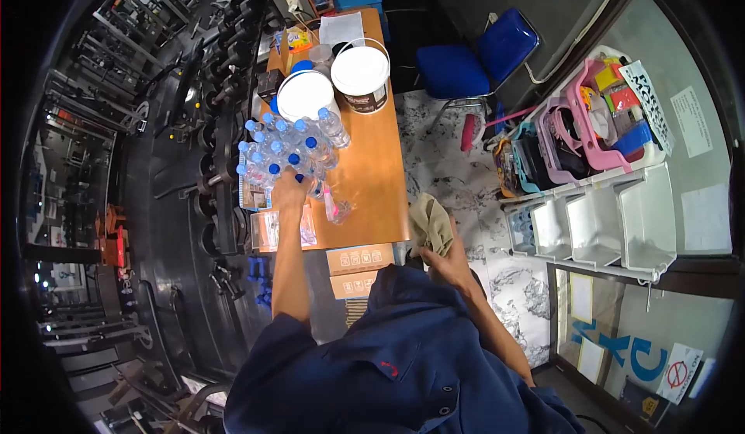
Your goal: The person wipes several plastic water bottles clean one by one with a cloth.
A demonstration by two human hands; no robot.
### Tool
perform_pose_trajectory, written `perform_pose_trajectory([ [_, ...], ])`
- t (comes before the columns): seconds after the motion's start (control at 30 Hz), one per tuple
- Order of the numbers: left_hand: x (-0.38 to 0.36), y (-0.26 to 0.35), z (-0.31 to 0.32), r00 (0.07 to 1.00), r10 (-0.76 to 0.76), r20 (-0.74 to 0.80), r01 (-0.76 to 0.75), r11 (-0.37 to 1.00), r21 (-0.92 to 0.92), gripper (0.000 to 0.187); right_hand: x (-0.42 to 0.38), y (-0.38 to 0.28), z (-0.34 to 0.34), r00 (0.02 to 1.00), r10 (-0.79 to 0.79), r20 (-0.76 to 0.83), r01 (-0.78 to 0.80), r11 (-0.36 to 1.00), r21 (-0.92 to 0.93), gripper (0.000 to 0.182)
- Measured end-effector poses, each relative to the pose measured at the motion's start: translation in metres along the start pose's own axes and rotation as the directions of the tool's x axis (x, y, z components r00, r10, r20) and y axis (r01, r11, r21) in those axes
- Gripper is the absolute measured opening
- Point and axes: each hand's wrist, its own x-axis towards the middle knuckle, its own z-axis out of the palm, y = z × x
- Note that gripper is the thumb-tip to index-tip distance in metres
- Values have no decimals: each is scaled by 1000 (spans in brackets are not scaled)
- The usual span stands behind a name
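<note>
Here, the cloth [431, 223] bunches inside the closed right grip [444, 254], while the left grip [290, 189] touches bottles [320, 153], its closure unclear.

The person wears a loose navy blue shirt [334, 383] in soft, creased fabric, with a small, curved red mark [389, 369] on the front and two small, round, dark buttons [446, 389] near the neck. The left sleeve [273, 355] is short and wide, in the same plain navy, leaving the forearm [290, 271] uncovered. The left hand [290, 189] and right hand [447, 254] are both bare, as is the right forearm [497, 327].
</note>
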Motion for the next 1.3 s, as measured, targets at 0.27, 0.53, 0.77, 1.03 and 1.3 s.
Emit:
perform_pose_trajectory([
  [0.27,5,23,30,969,238,-62,-242,968,-73,38,-14,22,-13,995,94,-31,-92,995,42,67],
  [0.53,-21,101,-15,860,508,-44,-509,848,-149,33,-15,13,-47,974,140,-177,-144,990,-11,59],
  [0.77,-92,204,-122,611,768,194,-695,637,-333,30,16,-48,-115,951,253,-181,-167,907,386,66],
  [1.03,-150,286,-177,137,972,193,-664,235,-710,34,19,-92,-121,937,315,152,-334,679,654,75],
  [1.3,-172,300,-123,227,968,105,-537,215,-816,30,-16,-118,-95,997,-12,79,-34,836,547,87],
])
